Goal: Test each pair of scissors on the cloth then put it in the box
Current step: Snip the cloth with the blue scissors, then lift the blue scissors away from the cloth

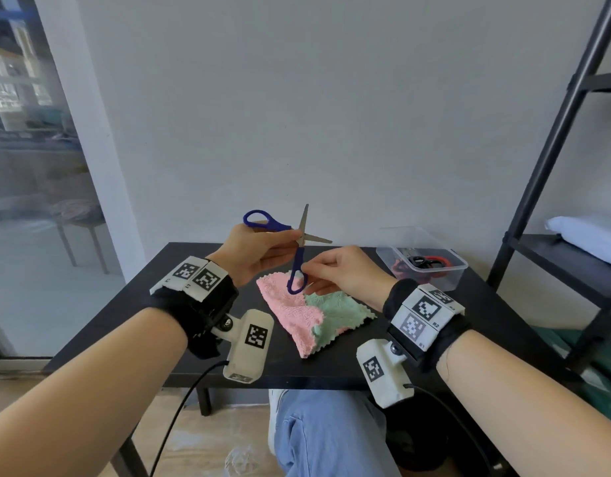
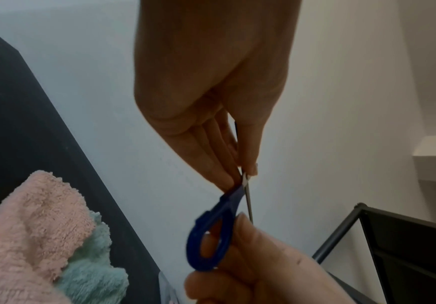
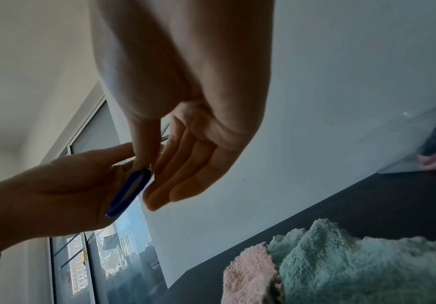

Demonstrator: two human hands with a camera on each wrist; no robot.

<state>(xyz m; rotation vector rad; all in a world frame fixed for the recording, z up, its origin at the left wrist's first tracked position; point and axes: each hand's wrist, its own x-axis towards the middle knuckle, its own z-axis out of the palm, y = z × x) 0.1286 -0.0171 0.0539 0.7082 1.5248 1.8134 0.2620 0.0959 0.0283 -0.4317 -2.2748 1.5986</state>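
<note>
A pair of blue-handled scissors (image 1: 299, 242) hangs in the air above the cloth, blades spread wide apart. My left hand (image 1: 290, 237) pinches them near the pivot, with one handle loop sticking out to the left. My right hand (image 1: 307, 269) pinches the lower handle loop (image 3: 128, 193) between thumb and forefinger, its other fingers straight. The pink and green cloth (image 1: 307, 315) lies rumpled on the black table (image 1: 132, 315) under both hands. A clear plastic box (image 1: 431, 270) at the back right holds red and black scissors. The left wrist view shows my left fingertips (image 2: 227, 174) at the pivot.
A black metal shelf frame (image 1: 551, 156) stands at the right of the table, with a white bundle on one shelf. A window fills the left side. The grey wall runs right behind the table. My knee in jeans (image 1: 331, 438) is under the front edge.
</note>
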